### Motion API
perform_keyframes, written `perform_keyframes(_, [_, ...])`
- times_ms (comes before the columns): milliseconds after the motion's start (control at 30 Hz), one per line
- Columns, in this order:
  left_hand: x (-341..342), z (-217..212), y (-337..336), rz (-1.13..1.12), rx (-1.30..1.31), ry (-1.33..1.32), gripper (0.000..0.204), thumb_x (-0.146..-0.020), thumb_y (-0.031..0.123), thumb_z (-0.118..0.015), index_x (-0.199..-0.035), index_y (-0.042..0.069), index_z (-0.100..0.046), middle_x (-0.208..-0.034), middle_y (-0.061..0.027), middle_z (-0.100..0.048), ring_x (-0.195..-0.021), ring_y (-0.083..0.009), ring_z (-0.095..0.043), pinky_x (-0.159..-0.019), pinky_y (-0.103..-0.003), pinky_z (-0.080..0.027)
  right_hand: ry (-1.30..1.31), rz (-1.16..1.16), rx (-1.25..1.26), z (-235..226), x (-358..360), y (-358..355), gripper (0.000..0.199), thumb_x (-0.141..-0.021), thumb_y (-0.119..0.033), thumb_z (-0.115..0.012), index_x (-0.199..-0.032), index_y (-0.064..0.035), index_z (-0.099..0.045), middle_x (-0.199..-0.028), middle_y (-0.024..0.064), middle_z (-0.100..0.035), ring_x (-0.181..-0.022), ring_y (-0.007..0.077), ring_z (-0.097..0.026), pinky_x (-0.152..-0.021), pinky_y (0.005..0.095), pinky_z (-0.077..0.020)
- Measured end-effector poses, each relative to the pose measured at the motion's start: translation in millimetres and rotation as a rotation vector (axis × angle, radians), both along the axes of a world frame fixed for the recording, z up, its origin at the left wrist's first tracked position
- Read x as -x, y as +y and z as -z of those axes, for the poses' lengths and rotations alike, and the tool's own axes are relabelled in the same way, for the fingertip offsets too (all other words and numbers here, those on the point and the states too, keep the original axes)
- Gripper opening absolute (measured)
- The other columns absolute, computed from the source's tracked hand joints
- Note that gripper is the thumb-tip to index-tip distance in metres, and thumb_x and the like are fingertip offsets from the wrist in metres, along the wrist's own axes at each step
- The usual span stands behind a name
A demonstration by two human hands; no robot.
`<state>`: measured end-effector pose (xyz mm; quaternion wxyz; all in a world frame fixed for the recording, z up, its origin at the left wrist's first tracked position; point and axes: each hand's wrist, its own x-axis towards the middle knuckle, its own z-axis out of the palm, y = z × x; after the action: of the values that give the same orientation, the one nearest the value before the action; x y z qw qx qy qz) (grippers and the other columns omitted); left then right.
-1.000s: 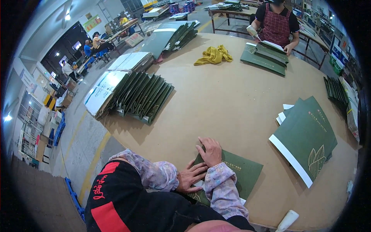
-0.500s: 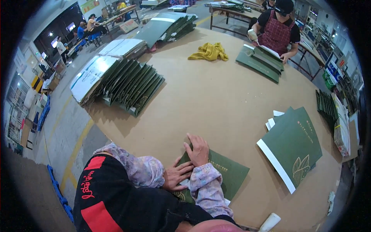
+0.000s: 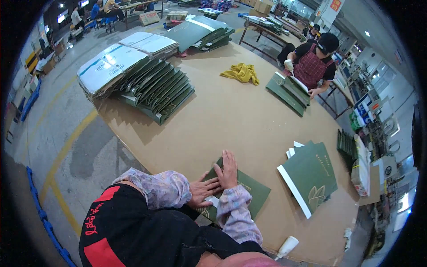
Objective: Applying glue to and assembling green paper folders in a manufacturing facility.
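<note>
— Item: green folder point(image 3: 249, 195)?
— At the desk point(image 3: 222, 115) near edge, under your hands.
— Fingers?
— Your right hand point(image 3: 227, 170) and left hand point(image 3: 202, 190) both lie flat, fingers spread, pressing it.

The hall is bright and evenly lit from ceiling lamps point(image 3: 365, 33) above. Soft shadows fall beside the stacked green folders point(image 3: 155, 91) on the brown table point(image 3: 222, 115). The fisheye view bends straight edges near the rim, and a black border surrounds the picture. Far background details are small and slightly blurred.
</note>
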<state>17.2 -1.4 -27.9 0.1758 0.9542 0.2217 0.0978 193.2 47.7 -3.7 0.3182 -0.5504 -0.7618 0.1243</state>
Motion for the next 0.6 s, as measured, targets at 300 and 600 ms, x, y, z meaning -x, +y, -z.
perform_keyframes(300, [-19,-7,-22,-0.197,-0.163,0.147,0.075,-0.086,0.050,-0.051,-0.146,0.006,-0.035,-0.157,-0.0082,-0.022,-0.147,-0.0244,-0.013,-0.111,-0.068,-0.003,-0.516,0.359,0.235,-18,-62,-190,0.073,-0.088,-0.044,-0.059,-0.147,-0.0107,-0.033,-0.155,0.0189,-0.022,-0.144,0.0396,-0.016,-0.114,0.0580,-0.0072])
perform_keyframes(600, [-23,-25,-33,-0.285,-0.122,0.182,0.071,-0.092,0.046,-0.045,-0.146,0.001,-0.032,-0.158,-0.0111,-0.019,-0.148,-0.0255,-0.010,-0.108,-0.071,-0.004,-0.545,0.485,0.334,2,-74,-186,0.078,-0.089,-0.054,-0.050,-0.146,-0.0029,-0.032,-0.155,0.0215,-0.020,-0.144,0.0386,-0.016,-0.113,0.0613,-0.0072])
